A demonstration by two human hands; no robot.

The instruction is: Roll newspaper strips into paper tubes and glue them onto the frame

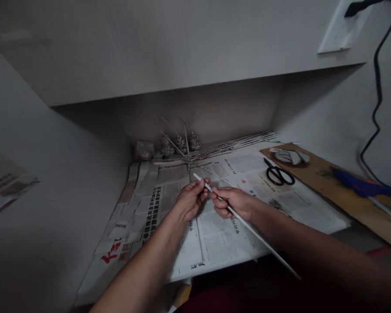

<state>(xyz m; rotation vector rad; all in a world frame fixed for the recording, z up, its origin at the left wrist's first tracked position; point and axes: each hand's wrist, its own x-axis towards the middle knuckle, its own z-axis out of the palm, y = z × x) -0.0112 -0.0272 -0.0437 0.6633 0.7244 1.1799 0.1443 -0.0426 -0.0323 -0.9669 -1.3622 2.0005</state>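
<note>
Between my two hands runs a thin rolled-paper stick (260, 238), pale and straight, slanting from the upper left down toward my right forearm. My left hand (193, 198) is closed, pinching it near its upper tip. Just beside it, my right hand (230, 202) is closed around the stick a little lower down. Beyond the fingers lies a woven piece of crossed paper sticks (188, 159), several of its spokes sticking up and outward. Printed newspaper sheets (215, 239) cover the surface under both hands.
Several small woven pieces (180, 142) stand at the back beside a crumpled plastic bag (144, 150). A bundle of paper sticks (241, 145) lies behind. To the right are black scissors (279, 175), a cardboard board (316, 184) and a blue glue gun (361, 182). A wall panel overhangs the back.
</note>
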